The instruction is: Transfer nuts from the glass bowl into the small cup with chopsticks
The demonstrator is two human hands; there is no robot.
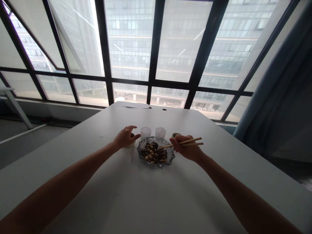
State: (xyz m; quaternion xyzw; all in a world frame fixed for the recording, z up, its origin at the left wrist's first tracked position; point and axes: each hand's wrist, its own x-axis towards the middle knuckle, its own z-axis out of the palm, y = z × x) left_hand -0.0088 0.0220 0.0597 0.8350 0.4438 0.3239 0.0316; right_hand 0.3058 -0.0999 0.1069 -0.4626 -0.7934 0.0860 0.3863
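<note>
One glass bowl (171,158) is holding assorted brown pieces (153,152), two pale cups (145,133) standing behind; right fingers (174,142) are grasping two chopsticks (195,139), left fingers (129,128) spreading loosely.

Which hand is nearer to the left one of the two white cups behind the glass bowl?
Left. The left hand is close by, just left of the left cup; the right hand, holding chopsticks, is farther off, right of the second cup.

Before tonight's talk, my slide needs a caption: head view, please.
Right hand holding chopsticks over a glass bowl of what look like nuts.
</note>
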